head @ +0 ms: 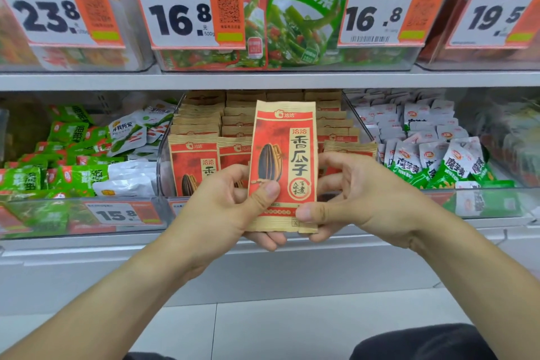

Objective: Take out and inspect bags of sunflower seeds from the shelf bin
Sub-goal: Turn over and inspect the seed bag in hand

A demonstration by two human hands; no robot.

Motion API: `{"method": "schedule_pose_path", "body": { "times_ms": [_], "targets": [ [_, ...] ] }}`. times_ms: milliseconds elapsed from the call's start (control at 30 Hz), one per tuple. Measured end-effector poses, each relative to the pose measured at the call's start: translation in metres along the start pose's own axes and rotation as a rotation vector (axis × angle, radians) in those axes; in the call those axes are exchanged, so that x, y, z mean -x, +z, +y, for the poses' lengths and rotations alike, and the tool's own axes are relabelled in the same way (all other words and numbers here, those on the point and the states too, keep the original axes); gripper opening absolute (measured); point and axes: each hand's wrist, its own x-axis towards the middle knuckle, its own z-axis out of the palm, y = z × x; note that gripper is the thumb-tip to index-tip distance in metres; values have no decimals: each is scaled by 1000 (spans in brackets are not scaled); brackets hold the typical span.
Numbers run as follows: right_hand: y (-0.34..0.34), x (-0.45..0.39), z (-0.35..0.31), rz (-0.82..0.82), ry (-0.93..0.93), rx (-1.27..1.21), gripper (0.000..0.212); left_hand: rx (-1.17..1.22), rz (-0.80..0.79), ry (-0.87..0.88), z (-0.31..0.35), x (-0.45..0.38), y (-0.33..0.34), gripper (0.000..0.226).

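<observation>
Item: one sunflower seed bag (pixel 285 166), kraft-brown paper with a red front panel, a printed black-striped seed and Chinese lettering; held upright, front face toward the person, out in front of the shelf and clear of its bin. Left hand (pixel 233 207): grips the bag's lower left edge, thumb pressed on the front near the printed seed, fingers curled behind and under the bottom edge. Right hand (pixel 356 193): pinches the lower right corner, thumb flat on the front, fingers curled behind the bag. Source: clear plastic shelf bin (pixel 163 166) on the lower shelf, directly behind the held bag, packed with rows of matching bags (pixel 194 161) standing upright. Left neighbour: a bin of green and white snack packets (pixel 79 152) lying loose, price tag 15.8 (pixel 117 215) on its front. Right neighbour: a bin of white and green packets (pixel 438 155), jumbled. Upper shelf: clear bins of green vegetable-snack packs (pixel 301 14), with price tags 23.8 (pixel 46 16), 16.8 (pixel 181 19), a second 16.8 (pixel 377 19) and 19.5 (pixel 493 17). Below: white tile floor (pixel 263 330).
</observation>
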Motion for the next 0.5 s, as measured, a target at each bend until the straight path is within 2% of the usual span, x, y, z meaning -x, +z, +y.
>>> {"method": "schedule_pose_path", "body": {
  "times_ms": [167, 267, 400, 500],
  "targets": [
    [-3, 1, -1, -7, 44, 36, 54, -51, -105, -63, 3, 1, 0, 40],
    [-5, 3, -2, -41, 62, 58, 52, 0, -6, -81, 2, -2, -3, 42],
    [-7, 6, -1, -213, 110, 119, 52, 83, 119, -51, 4, -3, -4, 34],
    [-5, 5, 1, -159, 73, 106, 50, 37, 123, -29, 4, -1, -3, 30]
  ]
}}
